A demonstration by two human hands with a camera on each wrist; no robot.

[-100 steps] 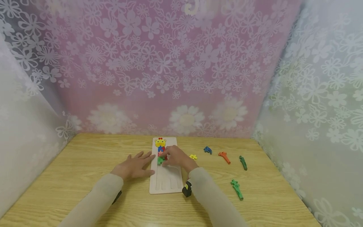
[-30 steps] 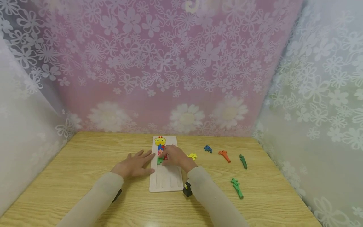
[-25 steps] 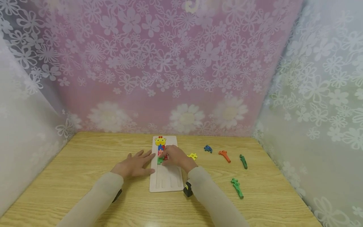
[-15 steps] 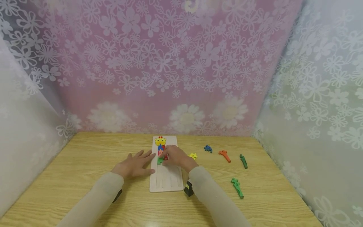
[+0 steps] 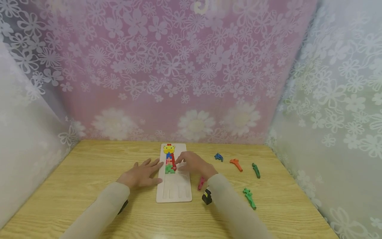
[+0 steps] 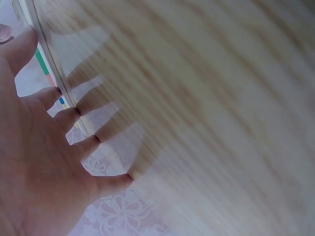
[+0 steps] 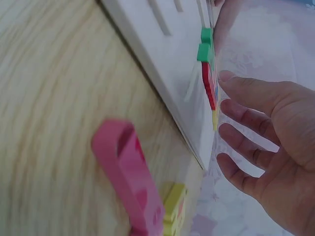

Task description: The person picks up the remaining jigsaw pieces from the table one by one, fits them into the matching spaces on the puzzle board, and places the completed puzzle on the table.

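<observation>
Pale grooved board (image 5: 176, 182) w/ interlocking giraffe pcs. (image 5: 169, 161) lies at straight, spread fingertips of L hand (image 5: 141, 174) & under loosely bent, parted fingers of R hand (image 5: 193, 164), nr. strip-shaped red pc. (image 7: 208, 85).

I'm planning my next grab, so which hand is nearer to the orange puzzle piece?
Right. The right hand is over the animal puzzle board, left of the orange puzzle piece; the left hand is farther away, at the board's left edge.
</observation>
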